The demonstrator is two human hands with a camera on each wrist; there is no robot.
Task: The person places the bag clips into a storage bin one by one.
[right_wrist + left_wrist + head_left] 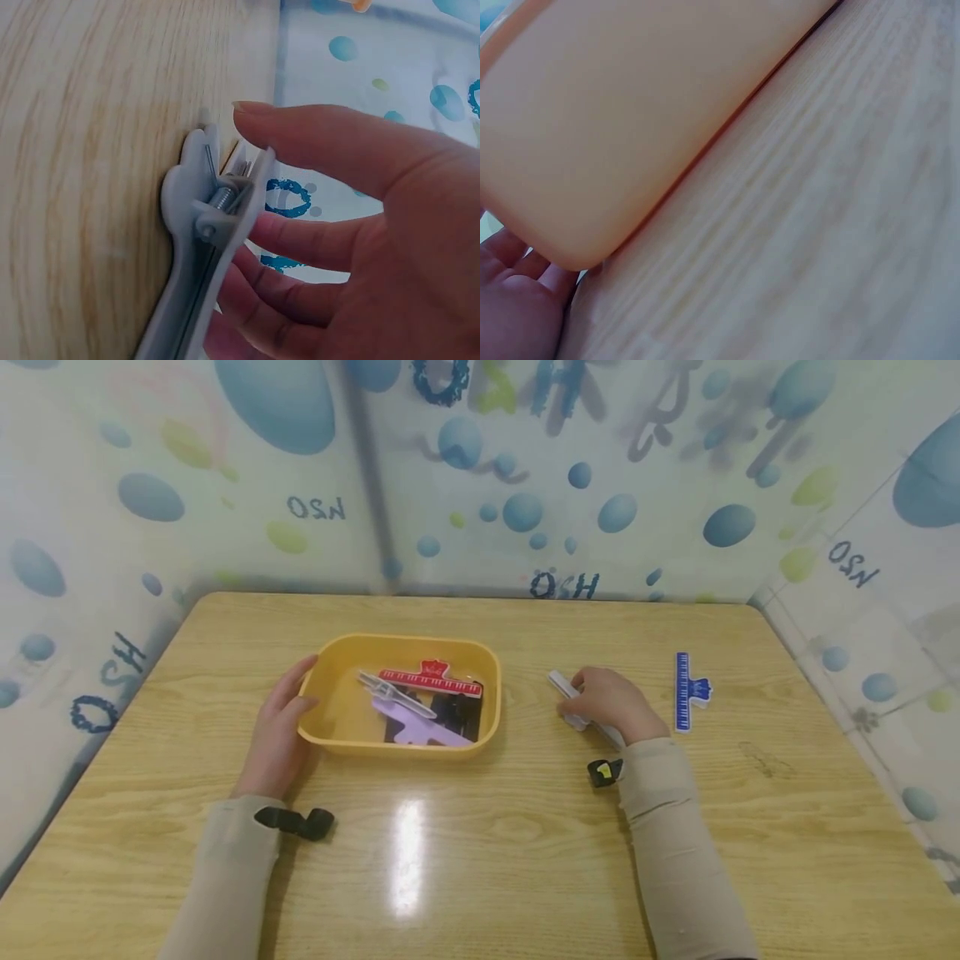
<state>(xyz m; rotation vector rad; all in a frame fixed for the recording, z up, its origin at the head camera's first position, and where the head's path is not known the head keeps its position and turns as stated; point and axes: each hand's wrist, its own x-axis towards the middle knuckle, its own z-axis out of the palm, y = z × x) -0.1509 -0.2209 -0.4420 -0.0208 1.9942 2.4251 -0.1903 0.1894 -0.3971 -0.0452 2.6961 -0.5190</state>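
Note:
My left hand [277, 727] holds the left end of a yellow plastic basket [405, 750], its thumb over the rim. In the left wrist view, fingers [532, 262] lie against the basket's lower corner. My right hand [611, 697] grips a white spring clip [564, 685] on the table, right of the basket. The right wrist view shows the clip's metal spring [223, 199], with the thumb at the handle edge and the other fingers along its side. Inside the basket lie a red piano-key clip [431, 679], a lilac clip [420, 727], a whitish clip [397, 695] and black clips [453, 714].
A blue clip with a piano-key print [686, 692] lies to the right of my right hand. The wooden table [480, 843] meets patterned walls [480, 485] at the back and sides.

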